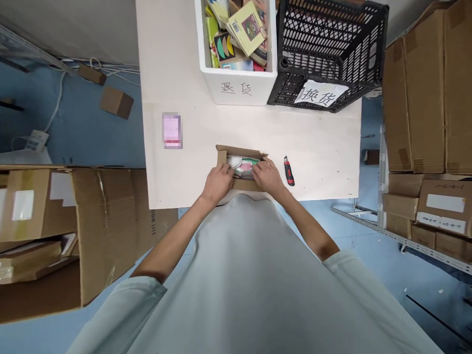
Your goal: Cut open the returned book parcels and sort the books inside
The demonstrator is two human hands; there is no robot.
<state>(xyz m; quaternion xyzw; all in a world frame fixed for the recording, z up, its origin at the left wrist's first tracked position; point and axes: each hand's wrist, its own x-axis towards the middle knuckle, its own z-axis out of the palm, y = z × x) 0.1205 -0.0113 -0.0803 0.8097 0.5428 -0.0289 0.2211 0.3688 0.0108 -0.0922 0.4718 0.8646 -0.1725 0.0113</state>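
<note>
From where I stand, a big open cardboard box is on the far left, parcels inside it. On the pale surface lies a pink item, too blurred to make out. Next comes the person's left hand, fingers bent over the left end of a small open carton at the near edge. Inside the carton sit white, green and pink contents. Behind stands a white bin full of books. The right hand curls over the carton's right end; I can't tell whether either hand's fingers grip or merely touch. Just right lies a red-and-black cutter. Beyond is a black crate bearing a handwritten paper, then stacked brown boxes.
</note>
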